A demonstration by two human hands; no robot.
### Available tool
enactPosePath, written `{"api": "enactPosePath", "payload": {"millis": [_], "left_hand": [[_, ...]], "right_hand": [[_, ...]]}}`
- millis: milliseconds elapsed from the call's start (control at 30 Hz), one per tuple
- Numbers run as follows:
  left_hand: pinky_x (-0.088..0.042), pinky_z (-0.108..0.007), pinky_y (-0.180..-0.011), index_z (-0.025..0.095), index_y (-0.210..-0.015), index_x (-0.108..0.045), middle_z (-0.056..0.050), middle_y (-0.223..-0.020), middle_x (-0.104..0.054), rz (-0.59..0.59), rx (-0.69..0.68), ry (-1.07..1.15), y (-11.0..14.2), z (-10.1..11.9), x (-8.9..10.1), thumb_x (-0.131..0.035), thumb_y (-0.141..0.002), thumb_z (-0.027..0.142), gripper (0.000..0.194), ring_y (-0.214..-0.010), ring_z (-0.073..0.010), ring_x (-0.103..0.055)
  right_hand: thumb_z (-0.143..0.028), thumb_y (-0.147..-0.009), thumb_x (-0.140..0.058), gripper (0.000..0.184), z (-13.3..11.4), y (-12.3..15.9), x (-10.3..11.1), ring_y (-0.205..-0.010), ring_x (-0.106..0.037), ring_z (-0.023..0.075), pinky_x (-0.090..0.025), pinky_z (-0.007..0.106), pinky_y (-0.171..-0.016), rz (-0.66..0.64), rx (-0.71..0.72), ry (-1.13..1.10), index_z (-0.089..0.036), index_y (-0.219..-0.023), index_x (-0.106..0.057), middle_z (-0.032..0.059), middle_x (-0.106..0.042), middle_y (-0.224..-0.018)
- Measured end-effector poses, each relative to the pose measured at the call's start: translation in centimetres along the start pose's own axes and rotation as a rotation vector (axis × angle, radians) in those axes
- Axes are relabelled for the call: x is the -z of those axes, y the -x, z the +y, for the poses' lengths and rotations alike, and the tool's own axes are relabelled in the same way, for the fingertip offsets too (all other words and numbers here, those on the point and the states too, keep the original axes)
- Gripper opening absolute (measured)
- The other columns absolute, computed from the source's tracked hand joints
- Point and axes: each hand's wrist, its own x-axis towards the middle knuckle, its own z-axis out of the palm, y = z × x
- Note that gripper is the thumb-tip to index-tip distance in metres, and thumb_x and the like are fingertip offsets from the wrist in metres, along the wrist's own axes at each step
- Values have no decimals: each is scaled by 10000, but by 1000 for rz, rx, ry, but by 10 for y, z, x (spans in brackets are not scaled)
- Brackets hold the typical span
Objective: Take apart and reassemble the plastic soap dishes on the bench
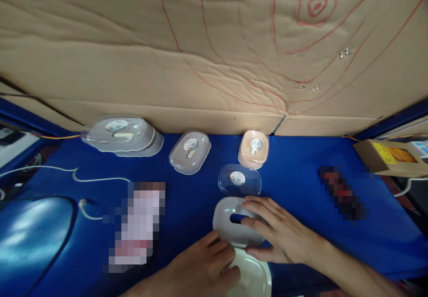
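Note:
A grey oval plastic piece with a slot (222,219) sits at the front middle of the blue table. My right hand (281,232) spans its right end, thumb at the near edge and fingers over the far side and slot. Just below it, partly cut off by the frame, is a cream plastic tray (254,274). My left hand (210,263) has its fingers curled at the tray's left rim, closed on it; its fingertips are partly hidden. Beyond the grey piece lies a clear plastic lid (249,183) with a round label.
Lidded boxes stand along the back: a peach box (262,152), a grey box (180,156) and stacked grey boxes (100,141). A blurred pinkish item (138,225) and white cable (103,179) lie left. A blurred dark item (344,194) and a cardboard box (374,158) are right.

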Motion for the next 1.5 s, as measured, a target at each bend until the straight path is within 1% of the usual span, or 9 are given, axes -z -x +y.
{"api": "enactPosePath", "payload": {"millis": [133,233,333,467,667,867,1067,1333,1500], "left_hand": [[-450,-317,-826,236,-921,-653,36,-846,-664,14,-83,-15,-1,1,-11,-618,-1034,300,135,-784,-170,-601],[-446,-322,-765,246,-958,-670,29,-883,-680,83,-82,-48,2,3,-19,-602,-1054,318,138,-769,-170,-590],[-475,-347,-958,300,-1161,-686,6,-1195,-736,181,-128,-87,5,6,-25,-535,-1093,353,174,-1028,-187,-640],[-376,-438,-1223,352,-1330,-647,-3,-1518,-617,207,-100,-113,5,8,-26,-507,-1098,386,273,-1477,-213,-449],[-344,-598,-1256,357,-1626,-377,-80,-1682,-453,114,-94,-114,4,2,-19,-638,-1000,518,698,-1617,-290,-251],[-167,-644,-1322,431,-1545,-479,42,-1665,-467,195,-64,-73,7,2,-29,-683,-966,337,621,-1637,-269,-186],[-263,-594,-1298,464,-1481,-527,-12,-1545,-579,283,8,-14,4,6,-30,-698,-1005,359,516,-1579,-260,-351],[-384,-547,-1215,312,-1618,-363,-184,-1678,-423,37,59,201,-3,-10,-28,-813,-875,533,896,-1553,-336,-391],[-402,-574,-1150,381,-1640,-333,-178,-1738,-313,9,163,125,-2,-5,-34,-844,-853,509,947,-1459,-382,-491]], "right_hand": [[-372,-982,-673,303,7,4,2,-1340,-621,304,-566,433,-1077,72,-17,21,-159,-1198,-673,170,-681,-1377],[-389,-970,-687,364,9,5,6,-1350,-614,330,-554,489,-1098,89,-26,40,-154,-1247,-669,184,-671,-1398],[-475,-935,-738,538,5,4,8,-1458,-518,359,-488,559,-1168,-25,-9,-1,-170,-1365,-632,181,-619,-1494],[-392,-890,-786,597,0,2,6,-1581,-356,354,-462,510,-1208,-158,-28,-63,-149,-1407,-612,190,-503,-1620],[-416,-867,-750,643,3,9,6,-1558,-399,368,-494,529,-1176,-130,-43,-72,-138,-1425,-590,204,-519,-1604],[-517,-830,-693,711,-9,7,11,-1415,-561,373,-540,471,-1134,-66,5,-129,-134,-1421,-597,193,-633,-1482],[-558,-863,-687,685,-17,9,15,-1369,-609,360,-573,449,-1090,-104,9,-68,-216,-1450,-597,144,-643,-1487],[-579,-832,-789,863,-24,14,10,-1445,-557,352,-545,459,-1135,-171,8,-81,-278,-1583,-491,126,-528,-1624],[-439,-864,-726,709,-24,14,2,-1510,-484,364,-479,489,-1211,-188,19,-79,-233,-1520,-551,164,-512,-1628]]}}
